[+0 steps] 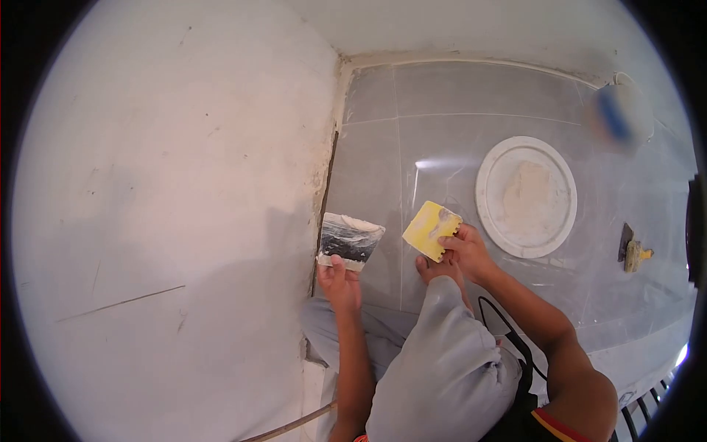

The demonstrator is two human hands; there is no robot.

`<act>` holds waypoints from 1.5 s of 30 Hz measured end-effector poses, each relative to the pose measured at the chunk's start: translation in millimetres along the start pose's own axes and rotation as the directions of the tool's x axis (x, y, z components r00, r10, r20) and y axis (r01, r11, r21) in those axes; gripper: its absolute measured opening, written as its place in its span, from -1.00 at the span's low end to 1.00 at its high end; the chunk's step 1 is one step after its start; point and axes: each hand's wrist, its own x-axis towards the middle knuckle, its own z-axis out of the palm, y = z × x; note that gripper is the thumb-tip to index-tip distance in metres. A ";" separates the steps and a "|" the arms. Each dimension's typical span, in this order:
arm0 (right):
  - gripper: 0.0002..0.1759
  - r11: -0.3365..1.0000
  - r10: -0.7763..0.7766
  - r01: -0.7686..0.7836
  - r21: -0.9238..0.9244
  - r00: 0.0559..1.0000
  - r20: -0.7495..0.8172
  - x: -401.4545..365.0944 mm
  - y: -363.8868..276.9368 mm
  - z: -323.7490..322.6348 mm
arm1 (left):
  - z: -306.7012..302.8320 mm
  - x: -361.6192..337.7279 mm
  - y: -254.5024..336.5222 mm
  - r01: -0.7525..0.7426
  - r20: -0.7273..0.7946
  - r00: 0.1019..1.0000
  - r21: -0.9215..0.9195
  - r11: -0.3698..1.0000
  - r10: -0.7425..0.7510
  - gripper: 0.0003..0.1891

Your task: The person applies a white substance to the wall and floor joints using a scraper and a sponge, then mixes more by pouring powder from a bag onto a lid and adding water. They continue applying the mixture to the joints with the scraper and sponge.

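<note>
My left hand (340, 281) grips a dark, flat spreader (349, 240) smeared with whitish paste, close to the foot of the left wall. A yellow square spreader (429, 230) with a notched edge is held in my right hand (465, 250), thumb on its face. Some greyish paste marks the yellow face. The two tools are apart, with grey floor between them. Right of the yellow spreader lies a round white lid (490, 188) with a patch of beige paste (529, 188) on it.
A putty knife with a yellowish handle (638, 255) lies on the grey tiled floor (442, 132) at the right. A blurred white bucket with blue (637, 110) stands at the back right. The white wall (169, 184) rises at left. A black cable (508, 324) runs beside my knee.
</note>
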 end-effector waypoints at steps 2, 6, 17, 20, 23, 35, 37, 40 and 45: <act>-0.76 0.999 0.012 -0.011 0.030 1.000 -0.029 -1.7 -1.3 4.7 | 3.1 -0.8 0.6 -0.011 0.010 1.000 0.007 1.000 0.011 -0.73; -0.75 0.996 0.011 -0.011 0.093 1.000 -0.005 0.1 3.2 10.6 | 6.5 -1.3 2.5 -0.018 -0.001 1.000 0.032 0.999 0.018 -0.72; -0.71 0.974 0.025 -0.038 0.224 0.998 0.063 -1.3 -5.9 31.9 | 20.5 -16.0 3.9 -0.124 -0.066 0.989 0.066 0.990 0.129 -0.65; -0.73 0.954 0.128 -0.153 0.257 0.986 0.110 4.6 -5.4 42.2 | 24.0 -21.4 4.2 -0.190 -0.033 0.980 0.121 0.974 0.195 -0.66; -0.80 0.919 0.230 -0.272 0.286 0.958 0.173 22.0 -4.3 55.0 | 13.1 -21.2 1.4 -0.251 0.037 0.962 0.505 0.826 0.270 -0.71; -0.81 0.849 -0.233 0.169 -0.500 0.970 -0.069 300.3 -107.8 52.2 | -79.8 9.6 -0.3 -0.039 0.018 0.999 0.869 0.493 0.047 -0.74; -0.80 0.858 -0.232 0.130 -0.496 0.961 -0.151 343.9 -121.5 59.3 | -89.7 1.6 -6.6 0.150 -0.204 0.979 0.747 0.647 0.008 -0.64; -0.89 0.875 -0.189 0.093 -0.475 0.969 -0.157 384.4 -134.8 70.2 | -96.5 6.0 -15.4 0.191 -0.279 0.960 0.614 0.766 -0.017 -0.57; -0.89 0.866 -0.163 0.065 -0.496 0.974 -0.157 425.9 -148.0 84.2 | -96.4 12.9 -20.4 0.125 -0.216 0.976 0.617 0.777 0.015 -0.55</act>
